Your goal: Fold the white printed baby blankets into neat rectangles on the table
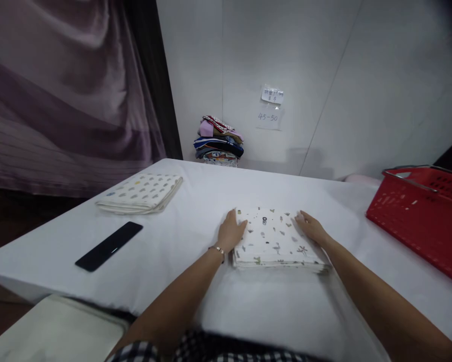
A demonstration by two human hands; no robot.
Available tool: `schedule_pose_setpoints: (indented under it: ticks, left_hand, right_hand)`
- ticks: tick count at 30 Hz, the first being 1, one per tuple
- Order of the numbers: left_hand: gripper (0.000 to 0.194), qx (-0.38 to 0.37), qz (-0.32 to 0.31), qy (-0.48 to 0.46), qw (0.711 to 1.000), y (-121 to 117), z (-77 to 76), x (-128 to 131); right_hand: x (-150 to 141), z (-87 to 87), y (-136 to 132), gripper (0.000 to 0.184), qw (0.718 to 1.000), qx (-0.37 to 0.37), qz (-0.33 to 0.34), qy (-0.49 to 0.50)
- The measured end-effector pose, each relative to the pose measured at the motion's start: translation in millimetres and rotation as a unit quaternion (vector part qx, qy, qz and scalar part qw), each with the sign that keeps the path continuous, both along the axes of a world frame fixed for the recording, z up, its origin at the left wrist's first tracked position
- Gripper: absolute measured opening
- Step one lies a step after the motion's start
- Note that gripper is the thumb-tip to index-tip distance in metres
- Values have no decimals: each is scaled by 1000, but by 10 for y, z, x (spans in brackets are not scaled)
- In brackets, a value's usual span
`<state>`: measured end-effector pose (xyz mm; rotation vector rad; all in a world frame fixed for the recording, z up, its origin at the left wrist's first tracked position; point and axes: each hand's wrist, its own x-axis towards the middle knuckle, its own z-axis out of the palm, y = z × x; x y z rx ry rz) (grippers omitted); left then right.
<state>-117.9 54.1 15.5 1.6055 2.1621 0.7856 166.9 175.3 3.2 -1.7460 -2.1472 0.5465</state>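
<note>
A folded white cloth point(273, 236) with small plant and animal prints lies flat on the white-covered table point(165, 261) in front of me, its layers showing along the near edge. My left hand point(231, 232) grips its left edge, thumb over the top and the other fingers along the side. At the far right corner, my right hand point(309, 226) is closed on the opposite edge, its fingertips partly hidden. Whether any fingers reach beneath the cloth I cannot tell.
Another folded cloth point(143, 193), patterned with grey spots, sits at the table's far left. Nearer lies a black phone-like slab point(109, 246). To the right stands a red plastic basket point(422, 218). Stacked folded fabrics point(218, 143) rise behind the table, and a pale padded surface point(56, 332) is lower left.
</note>
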Motion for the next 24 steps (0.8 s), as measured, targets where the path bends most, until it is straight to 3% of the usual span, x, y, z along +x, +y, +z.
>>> schedule_pose_setpoints:
  ticks: [6,11,15,19,22,24]
  left_hand:
    - [69,-85,23,-152,984,-189,-27,-124]
    - [56,-131,12,-282,950,-206,-64,-126]
    - [59,-102,20,-264,959,-152,38,-144]
    - [72,-61,33,-254,965,-86,218,-338]
    - [73,-95,29,-262,960,-134,237,-544]
    - [70,-135,29,-254,957,-213,202,-639]
  right_hand:
    - [292,84,-335,76,995,-86,-54,24]
    - [434,91,-518,81,986,-136,-53,82]
    - [459,127,-629,87,967,-177,-50,178]
    - [316,171,-936,94,945,-219,-36,242]
    - [214,161,-1188,100,943,-253,2,215]
    - [198,162,-1247,103,957,-243,24,157]
